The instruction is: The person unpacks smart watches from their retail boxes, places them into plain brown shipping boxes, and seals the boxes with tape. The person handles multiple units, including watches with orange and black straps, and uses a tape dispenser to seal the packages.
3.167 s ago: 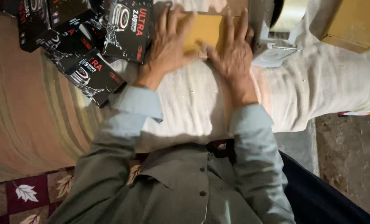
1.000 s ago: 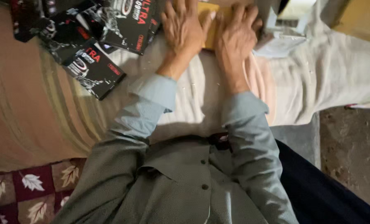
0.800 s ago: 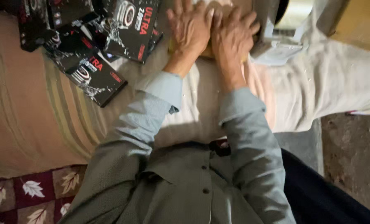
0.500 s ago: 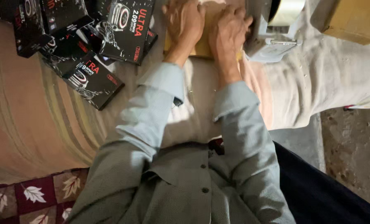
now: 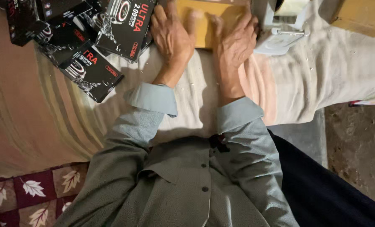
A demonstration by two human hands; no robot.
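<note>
Your work surface is a bed covered with a pale striped sheet (image 5: 36, 126), cream to peach, wrinkled toward the right. Directly on it lie a yellow-brown cardboard box (image 5: 204, 25) at the top centre, a heap of black retail boxes (image 5: 90, 69) at the upper left — several overlapping, one tilted toward you — and a grey tape dispenser (image 5: 280, 35) just beside the yellow-brown box. A second cardboard box (image 5: 359, 17) sits at the upper right corner. Bare floor (image 5: 359, 151) shows at the right.

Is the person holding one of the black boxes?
No, both the left hand and the right hand lie flat on the yellow-brown box, while the black boxes lie beside them on the cloth.
</note>
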